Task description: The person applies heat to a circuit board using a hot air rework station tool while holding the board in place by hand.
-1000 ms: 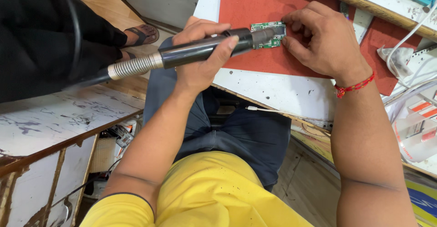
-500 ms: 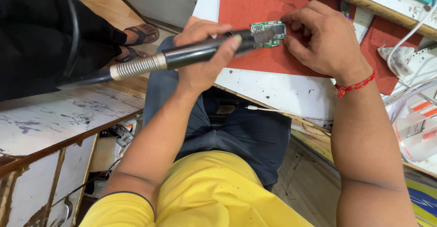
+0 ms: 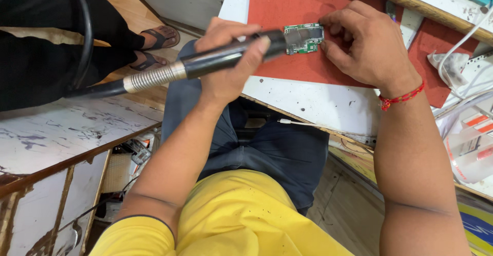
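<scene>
A black cylindrical hot-air handpiece (image 3: 226, 58) is gripped in the closed left hand (image 3: 226, 66), its nozzle over a small green circuit board (image 3: 304, 38) pinned on the red mat (image 3: 287, 10) by the right hand (image 3: 367, 43) fingertips. Heating appears underway; steady aim seems needed.

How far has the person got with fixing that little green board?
Done: the bare green circuit board already lies on the red mat. In hand: the right hand steadies it while the left hand aims the black tool at its edge. Left: no casing shows nearby.
</scene>
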